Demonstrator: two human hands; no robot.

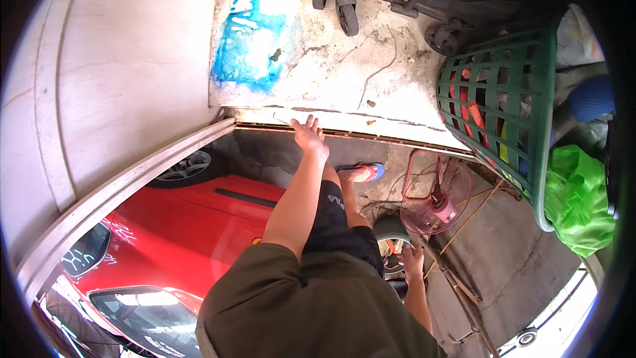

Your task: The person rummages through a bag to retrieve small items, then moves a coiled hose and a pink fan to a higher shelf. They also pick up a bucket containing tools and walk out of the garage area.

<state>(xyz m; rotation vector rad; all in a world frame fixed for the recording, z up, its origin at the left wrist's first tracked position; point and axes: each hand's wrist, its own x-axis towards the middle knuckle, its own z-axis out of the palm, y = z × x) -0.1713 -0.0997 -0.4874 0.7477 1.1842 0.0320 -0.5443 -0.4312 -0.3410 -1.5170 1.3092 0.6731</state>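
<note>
My left hand (310,138) reaches forward over the sill of a doorway, its fingers spread. A thin pale strip (282,119) lies by its thumb; whether the hand holds it is unclear. Low on the right, my right hand (411,259) hangs with bent fingers beside a round, dark-rimmed object (390,233) with orange parts inside. The hand overlaps its edge, and any grip on it cannot be made out. Ahead, a bright blue stain (253,42) covers part of the white, dirty floor (328,74).
A red car (198,228) stands at the left, beside a white panel (134,54). On the right are a pink fan (439,206), poles (459,283) and a full green basket (541,124) with a green bag (576,199). A black wheeled frame (348,12) stands ahead.
</note>
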